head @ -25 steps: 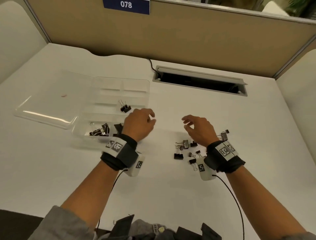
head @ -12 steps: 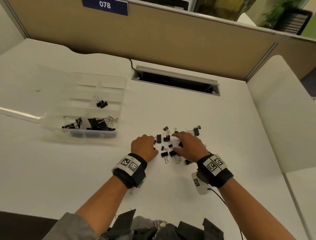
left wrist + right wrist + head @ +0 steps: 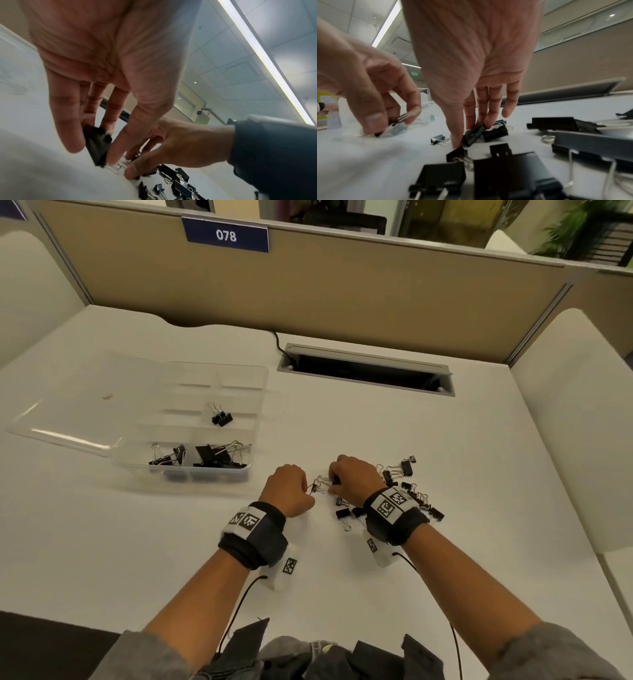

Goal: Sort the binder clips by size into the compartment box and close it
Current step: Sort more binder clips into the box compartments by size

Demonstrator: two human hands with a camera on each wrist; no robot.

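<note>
A person sits at a white desk (image 3: 411, 577), seen from above; both forearms reach forward and each wrist wears a black band with printed square markers. The left hand (image 3: 287, 494) is down on the desk near the middle, its thumb and fingers pinching a black binder clip (image 3: 97, 145) whose wire handles lie toward the right hand. The right hand (image 3: 356, 481) sits just beside it, fingers pointing down onto the loose pile; its thumb and fingertips are pinching another black clip (image 3: 473, 134) that is still touching the desk. The loose binder clips (image 3: 407, 491) are scattered on the desk under and to the right of the right hand, large and small mixed together; some lie near the wrist band.

Well to the left and farther away stands a clear plastic compartment box (image 3: 257, 392) with its lid (image 3: 68, 412) open flat to the left; a small pair of clips (image 3: 221, 417) lies in a middle compartment; the nearest row holds two groups of larger clips (image 3: 219, 455), side by side in separate compartments. At the far edge of the desk there is a grey cable slot (image 3: 366, 369) with a black cord; behind it a tan partition (image 3: 376, 285) carries a blue sign reading 078 (image 3: 226, 235).
</note>
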